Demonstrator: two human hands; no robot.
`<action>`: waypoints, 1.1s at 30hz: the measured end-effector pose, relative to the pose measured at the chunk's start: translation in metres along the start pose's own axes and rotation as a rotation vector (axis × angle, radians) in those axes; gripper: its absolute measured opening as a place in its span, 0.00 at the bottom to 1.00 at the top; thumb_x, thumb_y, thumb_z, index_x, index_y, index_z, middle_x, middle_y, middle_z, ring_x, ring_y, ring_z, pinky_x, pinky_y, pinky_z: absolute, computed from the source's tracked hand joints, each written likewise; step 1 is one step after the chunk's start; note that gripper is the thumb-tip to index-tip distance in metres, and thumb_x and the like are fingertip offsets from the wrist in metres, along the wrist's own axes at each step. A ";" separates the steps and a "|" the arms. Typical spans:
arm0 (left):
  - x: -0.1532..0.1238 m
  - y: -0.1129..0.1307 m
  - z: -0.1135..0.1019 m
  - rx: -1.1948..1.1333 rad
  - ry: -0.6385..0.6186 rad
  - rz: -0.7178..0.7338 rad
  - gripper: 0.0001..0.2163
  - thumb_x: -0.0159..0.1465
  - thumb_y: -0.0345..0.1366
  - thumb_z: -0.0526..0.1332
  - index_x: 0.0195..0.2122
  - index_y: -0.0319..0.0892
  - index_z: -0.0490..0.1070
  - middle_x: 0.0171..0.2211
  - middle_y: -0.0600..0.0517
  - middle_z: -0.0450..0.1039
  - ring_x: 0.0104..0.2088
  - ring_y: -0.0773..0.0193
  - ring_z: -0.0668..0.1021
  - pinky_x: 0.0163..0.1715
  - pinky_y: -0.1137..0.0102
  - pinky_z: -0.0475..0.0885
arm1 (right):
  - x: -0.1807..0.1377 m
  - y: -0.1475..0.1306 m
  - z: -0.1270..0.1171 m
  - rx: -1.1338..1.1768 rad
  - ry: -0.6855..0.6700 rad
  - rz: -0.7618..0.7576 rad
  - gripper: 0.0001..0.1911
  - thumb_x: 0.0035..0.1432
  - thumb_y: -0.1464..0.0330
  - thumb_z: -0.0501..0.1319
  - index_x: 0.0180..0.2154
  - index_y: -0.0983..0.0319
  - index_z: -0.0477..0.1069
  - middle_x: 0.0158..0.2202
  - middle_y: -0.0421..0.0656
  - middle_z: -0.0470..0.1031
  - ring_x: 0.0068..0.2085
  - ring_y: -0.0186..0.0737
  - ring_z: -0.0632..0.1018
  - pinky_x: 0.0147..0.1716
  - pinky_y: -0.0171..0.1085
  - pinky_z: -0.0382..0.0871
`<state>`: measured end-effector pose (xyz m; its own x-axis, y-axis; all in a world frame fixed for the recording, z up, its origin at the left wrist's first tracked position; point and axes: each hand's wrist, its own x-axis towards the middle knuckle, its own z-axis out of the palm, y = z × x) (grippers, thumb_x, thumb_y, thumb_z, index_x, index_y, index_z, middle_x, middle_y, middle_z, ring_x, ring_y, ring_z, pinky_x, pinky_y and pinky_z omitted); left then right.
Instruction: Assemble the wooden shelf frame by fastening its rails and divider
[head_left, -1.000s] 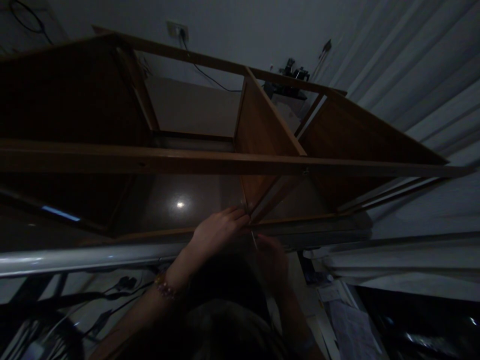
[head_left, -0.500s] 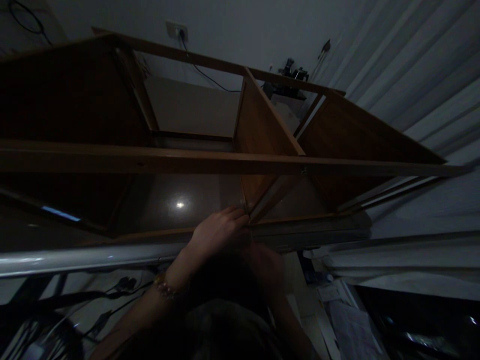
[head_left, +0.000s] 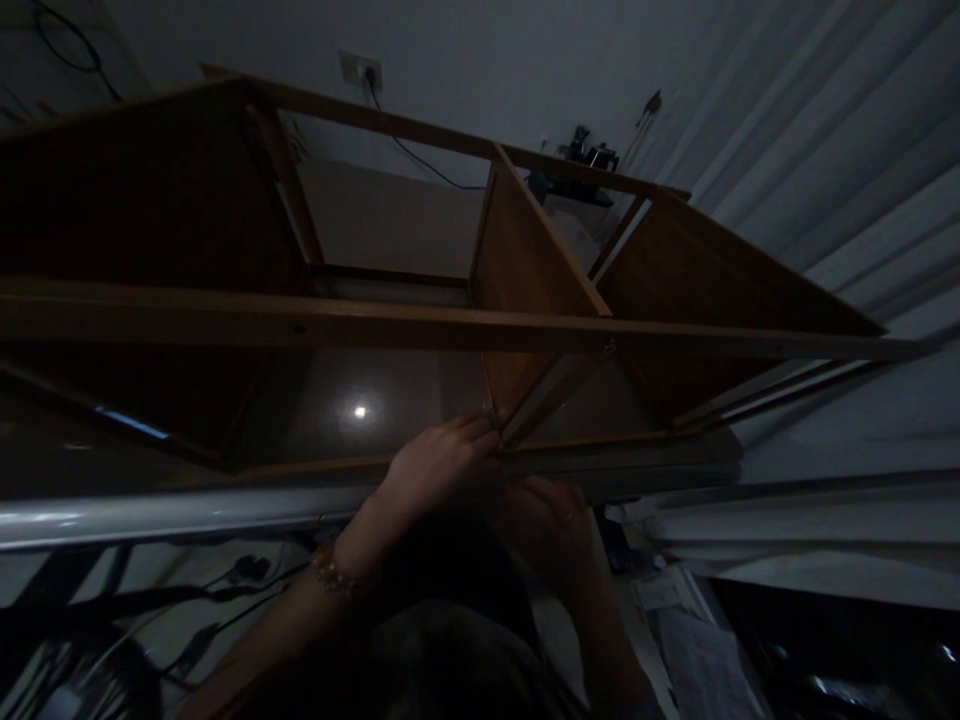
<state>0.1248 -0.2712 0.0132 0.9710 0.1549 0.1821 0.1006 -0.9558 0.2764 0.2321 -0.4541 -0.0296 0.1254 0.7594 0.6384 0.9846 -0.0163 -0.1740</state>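
A wooden furniture frame (head_left: 405,325) with panels stands before me in dim light. My left hand (head_left: 435,462), a beaded bracelet (head_left: 331,575) on its wrist, is at the near bottom corner of the middle divider panel (head_left: 525,255). Its fingers are pressed together beside the foot of a slanting wooden post (head_left: 551,395); what they pinch is hidden. Lower and just to the right, my right hand (head_left: 551,515) is curled closed in front of the frame's lower edge. Anything in its fingers is too dark to make out.
A pale, shiny base surface (head_left: 390,395) reflects a light. A silvery rounded edge (head_left: 187,515) runs along the near left. Cables (head_left: 214,590) lie below left. Papers (head_left: 701,645) are at lower right, a white curtain (head_left: 847,200) at right, and a wall socket (head_left: 360,70) behind.
My right hand has risen slightly and shifted right, and it is less blurred. The left hand stays at the divider's corner, almost unmoved.
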 end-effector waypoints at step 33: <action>-0.001 -0.001 0.001 0.002 -0.006 0.001 0.06 0.67 0.34 0.58 0.43 0.41 0.71 0.41 0.49 0.75 0.39 0.60 0.76 0.35 0.69 0.71 | -0.011 -0.023 0.031 0.857 0.051 0.656 0.19 0.68 0.66 0.49 0.59 0.56 0.52 0.29 0.38 0.73 0.27 0.32 0.75 0.28 0.32 0.73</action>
<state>0.1245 -0.2710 0.0115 0.9725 0.1520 0.1765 0.0997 -0.9564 0.2746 0.2038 -0.4424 -0.0558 0.6215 0.7402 0.2568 0.3133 0.0656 -0.9474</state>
